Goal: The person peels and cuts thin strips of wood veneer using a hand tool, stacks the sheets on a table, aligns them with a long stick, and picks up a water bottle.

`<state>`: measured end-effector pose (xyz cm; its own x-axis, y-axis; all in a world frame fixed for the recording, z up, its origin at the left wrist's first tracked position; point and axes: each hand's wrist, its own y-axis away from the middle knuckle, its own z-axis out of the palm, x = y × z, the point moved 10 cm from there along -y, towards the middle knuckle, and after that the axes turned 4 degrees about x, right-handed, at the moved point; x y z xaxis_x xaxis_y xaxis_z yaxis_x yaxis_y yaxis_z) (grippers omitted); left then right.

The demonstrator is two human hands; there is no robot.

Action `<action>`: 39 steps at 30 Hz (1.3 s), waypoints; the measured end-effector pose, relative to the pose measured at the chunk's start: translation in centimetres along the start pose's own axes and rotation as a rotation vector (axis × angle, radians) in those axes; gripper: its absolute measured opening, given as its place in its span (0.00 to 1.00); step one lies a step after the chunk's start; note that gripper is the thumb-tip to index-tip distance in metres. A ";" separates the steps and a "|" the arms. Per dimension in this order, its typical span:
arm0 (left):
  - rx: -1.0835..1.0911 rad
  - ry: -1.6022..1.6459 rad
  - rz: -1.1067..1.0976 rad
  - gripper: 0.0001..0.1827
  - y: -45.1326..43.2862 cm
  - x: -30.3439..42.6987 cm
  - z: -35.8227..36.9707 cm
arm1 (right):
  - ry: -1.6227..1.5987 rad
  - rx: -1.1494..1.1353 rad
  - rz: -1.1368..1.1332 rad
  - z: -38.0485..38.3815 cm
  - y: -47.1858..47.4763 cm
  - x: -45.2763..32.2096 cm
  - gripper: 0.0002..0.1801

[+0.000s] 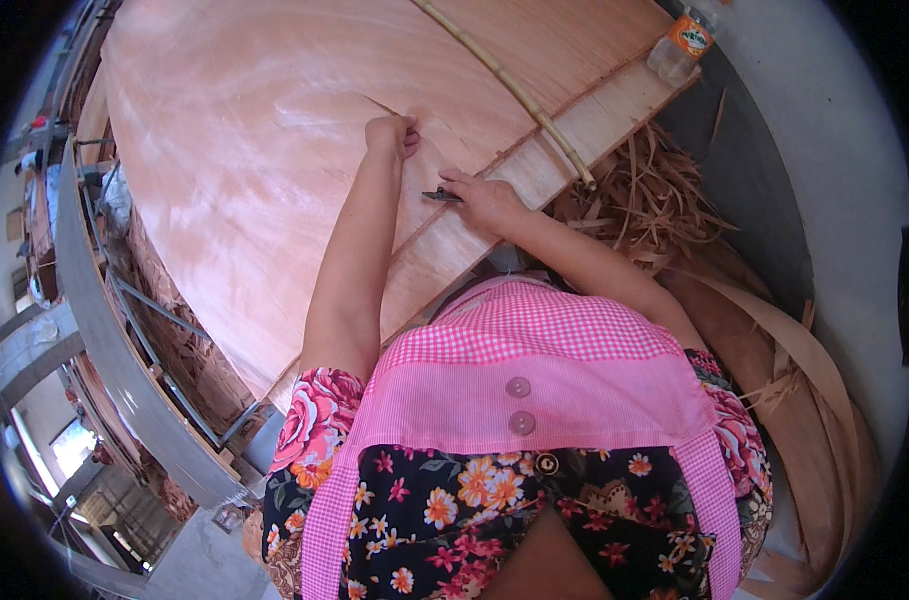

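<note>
A large sheet of thin reddish wood veneer (pixel 237 172) lies spread before me. My left hand (pixel 392 136) is over it with curled fingers, pinching the veneer beside a dark split (pixel 381 105) that runs away from the fingertips. What exactly lies between those fingers is partly hidden. My right hand (pixel 493 202), nearer the sheet's front edge, grips a small dark cutting tool (pixel 441 196) whose flat end points left. Under that tool runs a straight seam, with a paler wood strip (pixel 454 232) along the side closest to my body.
A bamboo stick (pixel 499 71) lies across the sheet and overhangs its edge. At the far right corner stands a Mirinda plastic bottle (pixel 681 49). Veneer scraps (pixel 642 195) are heaped on the right, with long curled strips (pixel 792 337) below. On the left is a metal frame (pixel 162 311).
</note>
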<state>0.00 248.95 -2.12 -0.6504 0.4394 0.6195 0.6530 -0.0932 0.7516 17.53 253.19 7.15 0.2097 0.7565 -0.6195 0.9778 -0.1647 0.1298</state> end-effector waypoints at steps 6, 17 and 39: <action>-0.025 0.096 -0.026 0.04 0.9 -0.2 0.4 | -0.001 0.020 0.005 0.3 -0.2 0.3 0.17; -0.027 0.089 0.017 0.04 1.7 0.2 0.1 | -0.057 0.061 0.010 1.2 0.1 0.8 0.18; -0.082 -0.003 -0.118 0.03 0.3 -0.7 1.1 | -0.020 0.063 0.008 1.3 0.1 0.9 0.20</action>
<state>1.05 249.60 -2.55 -0.7197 0.4541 0.5252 0.5378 -0.1137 0.8354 17.82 253.00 5.60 0.2167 0.7422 -0.6341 0.9737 -0.2109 0.0859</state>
